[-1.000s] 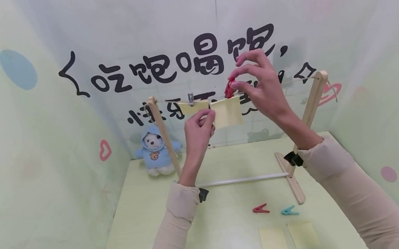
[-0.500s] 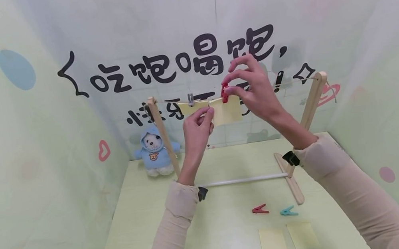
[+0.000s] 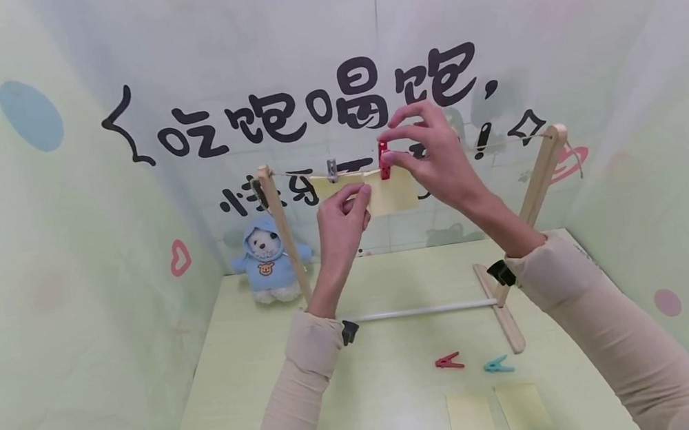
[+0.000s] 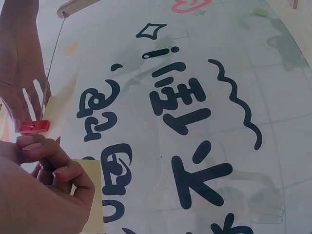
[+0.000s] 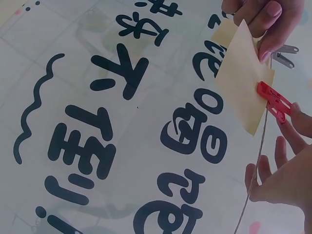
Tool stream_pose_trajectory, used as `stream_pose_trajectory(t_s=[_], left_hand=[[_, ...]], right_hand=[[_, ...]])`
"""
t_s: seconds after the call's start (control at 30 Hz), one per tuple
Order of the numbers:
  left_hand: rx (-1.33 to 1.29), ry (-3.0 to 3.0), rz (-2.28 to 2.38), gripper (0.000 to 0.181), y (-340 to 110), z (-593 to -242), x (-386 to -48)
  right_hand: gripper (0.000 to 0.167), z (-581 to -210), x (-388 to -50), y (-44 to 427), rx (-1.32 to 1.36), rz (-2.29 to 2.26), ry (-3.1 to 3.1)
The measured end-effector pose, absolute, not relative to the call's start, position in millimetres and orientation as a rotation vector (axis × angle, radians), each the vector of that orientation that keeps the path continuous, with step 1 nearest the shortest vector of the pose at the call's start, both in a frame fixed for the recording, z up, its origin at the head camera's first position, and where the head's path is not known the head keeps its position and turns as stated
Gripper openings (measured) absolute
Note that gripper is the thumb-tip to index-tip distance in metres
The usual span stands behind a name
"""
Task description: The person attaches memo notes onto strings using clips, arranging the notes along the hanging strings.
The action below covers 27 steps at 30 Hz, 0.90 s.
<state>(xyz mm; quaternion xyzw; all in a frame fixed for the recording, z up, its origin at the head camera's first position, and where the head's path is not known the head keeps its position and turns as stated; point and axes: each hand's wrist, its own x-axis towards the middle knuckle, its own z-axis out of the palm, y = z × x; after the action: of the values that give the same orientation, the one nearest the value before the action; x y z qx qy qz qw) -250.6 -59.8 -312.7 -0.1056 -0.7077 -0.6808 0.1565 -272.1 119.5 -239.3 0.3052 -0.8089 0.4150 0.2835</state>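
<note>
A yellow paper [image 3: 394,193] hangs at the string, its left upper corner pinched by my left hand [image 3: 341,219]. My right hand [image 3: 444,160] pinches a red clip [image 3: 384,160] between thumb and index finger, over the paper's top edge. In the right wrist view the red clip [image 5: 275,100] sits across the string [image 5: 263,136] and the edge of the paper [image 5: 243,80]. To the left, a grey clip [image 3: 332,170] holds another yellow paper [image 3: 324,188] on the string, partly hidden behind my left hand.
Wooden posts [image 3: 284,234] hold the string, joined low down by a white rod [image 3: 422,311]. A plush toy [image 3: 268,264] sits by the left post. On the table lie a red clip [image 3: 449,361], a teal clip [image 3: 499,364] and two yellow papers [image 3: 471,417] [image 3: 521,405].
My right hand has moved left and slightly down with the red clip, which has turned upright and now overlaps the paper's top edge. My left hand has stayed nearly still.
</note>
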Motion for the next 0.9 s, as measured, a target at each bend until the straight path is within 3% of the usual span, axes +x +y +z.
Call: stream_pose_trajectory(t_s=[0.57, 0.9], left_hand=[[-0.299, -2.081, -1.921, 0.022, -58.5, -317.7, -250.0], [-0.270, -2.092, -1.911, 0.023, -58.5, -322.1, -250.6]], right_hand=[[0.042, -240.4, -266.5, 131.4, 0.877, 1.083, -2.219], [0.033, -246.1, -250.9, 163.5, 0.848, 1.061, -2.101]])
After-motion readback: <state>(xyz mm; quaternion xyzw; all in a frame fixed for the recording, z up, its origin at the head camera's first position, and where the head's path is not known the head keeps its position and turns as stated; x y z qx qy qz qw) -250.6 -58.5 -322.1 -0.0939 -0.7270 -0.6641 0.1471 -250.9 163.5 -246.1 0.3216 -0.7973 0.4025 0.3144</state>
